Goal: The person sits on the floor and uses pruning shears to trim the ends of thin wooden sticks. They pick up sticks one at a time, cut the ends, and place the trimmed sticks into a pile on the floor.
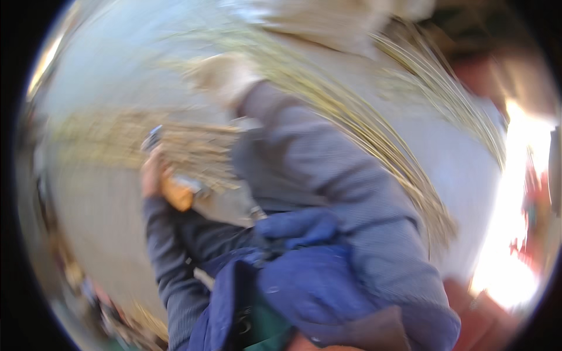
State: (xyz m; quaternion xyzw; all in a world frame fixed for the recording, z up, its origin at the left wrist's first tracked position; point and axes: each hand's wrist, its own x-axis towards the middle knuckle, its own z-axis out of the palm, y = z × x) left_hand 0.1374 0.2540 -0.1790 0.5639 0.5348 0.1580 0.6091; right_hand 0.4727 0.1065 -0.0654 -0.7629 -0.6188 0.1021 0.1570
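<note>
Orange-handled tool (pixel 178 196) at the left hand (pixel 153 169), by the near end of a spread of brown stalks (pixel 199 143) on the grey floor (pixel 105 202). Left hand looks curled round the tool, though it's blurred; a blue-grey part (pixel 153 137) pokes out past the far side, and can't tell if that's a blade or the same tool at all.

Right hand (pixel 225 76) looks to be in a pale glove, reached out well ahead, by the long yellow-green stalks (pixel 363 120). Too smeared to tell whether it's spread or pinching any of them. Those stalks arc along the outer side of the grey right sleeve (pixel 345 152); more stalks (pixel 451 96) lie upper right, near a pale sheet or sack (pixel 322 26).

Risks, my judgement: if the blue-grey part is sharp, a sweep of the left hand could nick the dark trouser leg (pixel 275 175), which is near. Left hand looks bare, so a slip has nothing to stop it. Long springy stalks could snag the right sleeve or whip round if pulled by one end, because the rest lies loose. Brown stalks could get scattered or mixed with the green ones if a forearm drags across. Loose blue jacket (pixel 316 275) bunches at the waist, could catch too.
</note>
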